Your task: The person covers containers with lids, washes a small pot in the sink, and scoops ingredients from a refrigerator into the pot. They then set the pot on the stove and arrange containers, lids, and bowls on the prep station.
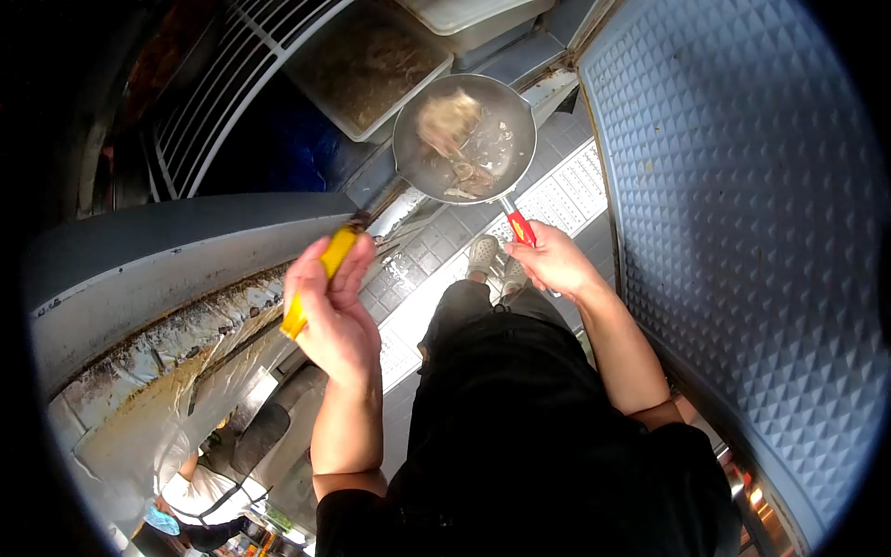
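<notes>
My right hand (557,265) is closed round the red handle of a round metal pan (422,181), held out level in front of me. Pale shredded food (471,176) lies in the pan, and a larger clump (448,119) over it is smeared by motion. My left hand (334,302) is wrapped round a yellow handle (336,255) with a dark end, left of the pan. What tool it belongs to cannot be made out. Just beyond the pan, a clear plastic container (371,70) holds similar brownish shredded food.
A dimpled metallic door panel (733,186) stands along the right. A white wire rack (251,65) and a pale lidded tub (473,19) are in the cabinet ahead. A worn, dirty ledge (176,343) runs along the left. Another person (204,487) is at lower left.
</notes>
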The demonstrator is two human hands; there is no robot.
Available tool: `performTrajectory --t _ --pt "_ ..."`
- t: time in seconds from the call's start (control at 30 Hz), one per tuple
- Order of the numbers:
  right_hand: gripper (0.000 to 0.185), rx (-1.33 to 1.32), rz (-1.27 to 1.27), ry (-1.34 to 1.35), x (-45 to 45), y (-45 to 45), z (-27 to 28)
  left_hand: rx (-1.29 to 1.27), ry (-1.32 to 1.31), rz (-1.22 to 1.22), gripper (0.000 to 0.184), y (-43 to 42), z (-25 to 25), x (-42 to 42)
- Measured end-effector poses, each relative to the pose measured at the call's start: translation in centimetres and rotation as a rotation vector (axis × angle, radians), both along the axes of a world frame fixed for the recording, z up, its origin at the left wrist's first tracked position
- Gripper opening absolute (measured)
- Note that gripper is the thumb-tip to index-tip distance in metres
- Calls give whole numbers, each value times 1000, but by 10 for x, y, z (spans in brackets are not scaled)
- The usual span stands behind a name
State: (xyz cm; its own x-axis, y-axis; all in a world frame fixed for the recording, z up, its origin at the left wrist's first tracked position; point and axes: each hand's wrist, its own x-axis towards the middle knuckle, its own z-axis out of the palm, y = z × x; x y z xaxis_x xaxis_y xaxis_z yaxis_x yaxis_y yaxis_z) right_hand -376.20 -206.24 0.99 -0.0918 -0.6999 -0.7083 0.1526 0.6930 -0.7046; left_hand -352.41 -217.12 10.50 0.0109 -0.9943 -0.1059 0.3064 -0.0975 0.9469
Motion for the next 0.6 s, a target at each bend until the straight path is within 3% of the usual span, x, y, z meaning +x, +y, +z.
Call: performTrajectory --t 0.17,0.23,0.3,0.33,0.43,0.6 --pt "17 -12 -8 -30 -1 3 -8 -349 -326 10 31 -18 -10 -16" --pt "17 -33 -14 -43 -2 5 -20 -593 -626 -58 25 -36 -41 -14" --pt "17 -62 3 -43 -4 10 -38 -781 -1050 -190 23 -54 -40 -21" --pt "17 -75 11 -43 -4 13 -47 -781 -1143 -212 25 -54 -39 -22" --pt "18 -109 -13 -78 -4 20 -70 -950 -1216 -217 31 -53 -37 -17" --pt "16 -139 -35 -139 4 22 -77 -932 -1190 -178 27 -51 -26 -16"
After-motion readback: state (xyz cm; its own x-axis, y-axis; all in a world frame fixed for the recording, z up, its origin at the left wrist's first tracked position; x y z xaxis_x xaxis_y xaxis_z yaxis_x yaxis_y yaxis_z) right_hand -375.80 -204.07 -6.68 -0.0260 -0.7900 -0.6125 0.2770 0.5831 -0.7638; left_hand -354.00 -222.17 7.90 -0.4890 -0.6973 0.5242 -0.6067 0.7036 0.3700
